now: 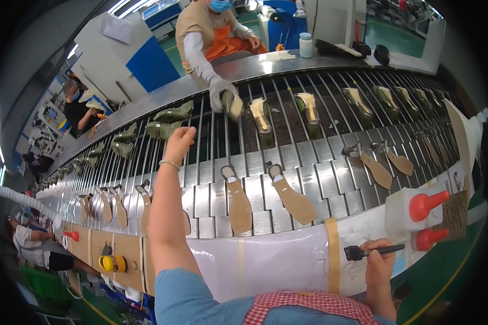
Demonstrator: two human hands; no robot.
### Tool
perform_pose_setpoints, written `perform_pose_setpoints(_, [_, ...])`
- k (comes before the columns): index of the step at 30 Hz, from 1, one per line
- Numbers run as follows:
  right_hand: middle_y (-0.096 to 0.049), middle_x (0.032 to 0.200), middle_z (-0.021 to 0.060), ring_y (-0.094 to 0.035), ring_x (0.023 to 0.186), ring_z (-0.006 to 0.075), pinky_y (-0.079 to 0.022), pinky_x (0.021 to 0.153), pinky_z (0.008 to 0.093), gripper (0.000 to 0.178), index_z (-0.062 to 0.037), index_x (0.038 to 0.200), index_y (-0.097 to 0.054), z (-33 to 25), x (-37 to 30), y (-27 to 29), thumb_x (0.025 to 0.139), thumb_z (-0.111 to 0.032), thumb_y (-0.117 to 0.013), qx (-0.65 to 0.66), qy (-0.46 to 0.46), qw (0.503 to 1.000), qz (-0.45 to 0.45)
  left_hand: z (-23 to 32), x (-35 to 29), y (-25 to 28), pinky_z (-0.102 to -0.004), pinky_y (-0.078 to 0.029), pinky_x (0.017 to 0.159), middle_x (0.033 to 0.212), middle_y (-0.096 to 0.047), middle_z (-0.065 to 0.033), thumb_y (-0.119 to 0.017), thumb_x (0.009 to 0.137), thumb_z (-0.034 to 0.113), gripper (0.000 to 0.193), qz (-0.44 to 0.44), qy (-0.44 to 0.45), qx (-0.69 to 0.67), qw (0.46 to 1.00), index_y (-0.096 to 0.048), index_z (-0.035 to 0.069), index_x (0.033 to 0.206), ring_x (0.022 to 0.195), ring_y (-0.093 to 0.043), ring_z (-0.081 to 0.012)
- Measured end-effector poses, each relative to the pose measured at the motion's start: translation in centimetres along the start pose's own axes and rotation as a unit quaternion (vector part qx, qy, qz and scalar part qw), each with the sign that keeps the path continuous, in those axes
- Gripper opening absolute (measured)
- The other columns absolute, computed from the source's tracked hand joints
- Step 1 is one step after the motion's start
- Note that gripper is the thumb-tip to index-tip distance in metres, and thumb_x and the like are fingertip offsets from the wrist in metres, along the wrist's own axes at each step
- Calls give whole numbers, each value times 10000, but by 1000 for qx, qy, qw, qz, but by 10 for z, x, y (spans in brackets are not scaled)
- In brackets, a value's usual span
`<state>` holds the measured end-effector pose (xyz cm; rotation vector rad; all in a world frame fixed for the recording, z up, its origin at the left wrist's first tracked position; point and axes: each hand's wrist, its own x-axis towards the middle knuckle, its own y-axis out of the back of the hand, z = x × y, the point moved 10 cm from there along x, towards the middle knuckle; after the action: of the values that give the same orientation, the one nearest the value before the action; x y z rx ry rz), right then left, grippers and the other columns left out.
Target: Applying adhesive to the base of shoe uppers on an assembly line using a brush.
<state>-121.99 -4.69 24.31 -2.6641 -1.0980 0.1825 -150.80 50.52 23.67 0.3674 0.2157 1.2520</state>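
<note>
My left hand (181, 142) reaches out over the conveyor rods with its fingers curled closed. Right beside it lies a green shoe upper (160, 130); whether the fingers grip it is hidden. A second green shoe upper (174, 112) rests just beyond. In my right hand (380, 266), over the white-covered bench, is a black-handled brush (377, 251) with dark bristles pointing left. Tan insole pieces with dark heel parts, such as one insole (238, 203) and another insole (291, 197), lie on the metal slats between my arms.
Across the conveyor, a co-worker's gloved hand (220, 92) holds a green shoe (233, 105). More green shoes with pale soles up, like this shoe (308, 108), line the rods rightward. White bottles with red caps (427, 206) stand at right. A yellow tape roll (112, 264) sits at left.
</note>
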Motion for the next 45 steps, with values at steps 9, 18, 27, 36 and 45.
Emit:
perform_pose_setpoints(9, [-603,908,141,-569,849,185,-421,790,278,303,-26,932,-530,3,9,-6,777,-210,-714,-16,9,1000,10,-78,10,-76,-397,-460,913,1197,-555,-264,-693,770,459,941,-101,-3,373,923,-218,-40,1411,1074,-581,-354])
perform_pose_setpoints(18, [-608,912,138,-588,848,204,-444,817,318,231,-14,935,-531,5,-3,7,799,-144,-666,-29,16,999,43,-79,38,-106,-473,-474,834,1065,-615,-259,-580,842,312,763,-33,-27,377,925,-172,99,1450,972,-602,-416])
perform_pose_setpoints(27, [-623,936,76,-575,856,133,-452,778,262,187,-12,960,-578,-50,-31,55,802,-46,-671,-109,42,988,103,75,-26,46,-277,-510,653,1045,-601,-95,-454,827,147,393,62,-85,-120,987,-579,46,1186,789,-601,-180])
perform_pose_setpoints(36, [-658,818,93,-636,769,230,-475,707,327,213,-23,850,-616,-109,-45,115,725,-139,-744,-584,74,791,165,56,-227,-23,-180,-281,383,733,-565,6,-520,824,303,342,-279,75,16,957,-636,31,997,507,-462,-43])
perform_pose_setpoints(45, [-654,791,126,-637,777,284,-482,697,365,191,-33,842,-625,-59,-32,145,709,-125,-727,-620,69,776,89,-64,-356,-97,-286,-499,725,1063,-596,-92,-747,736,437,711,-431,170,63,884,-476,-19,1210,872,-592,-174])
